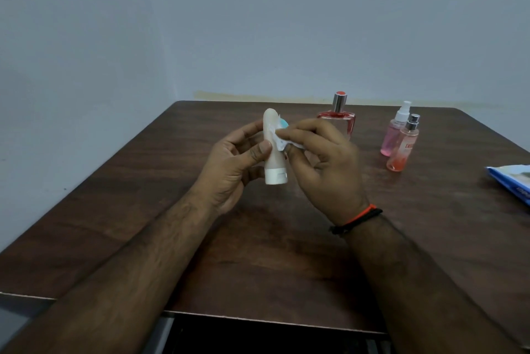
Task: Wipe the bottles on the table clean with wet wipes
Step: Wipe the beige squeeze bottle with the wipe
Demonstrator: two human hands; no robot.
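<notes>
Hands meet above the middle of the table (258,253): the left hand (229,164) curls its fingers and thumb round a white tube bottle (274,153), held cap-down and clear of the wood, while the right hand (324,164) pinches a small wet wipe (282,141) and presses it against the tube's upper side. Three more bottles stand toward the far right corner, apparently awaiting their turn: a red perfume bottle (338,112) behind the right hand, and two pink spray bottles (400,138) just beside each other. The wipes pack (513,181) lies at the right edge. Slippage looks the likeliest trouble, since a damp, smooth tube held only round its middle could twist or drop; the scrunched wipe may also miss the cap and the tube's hidden side.
</notes>
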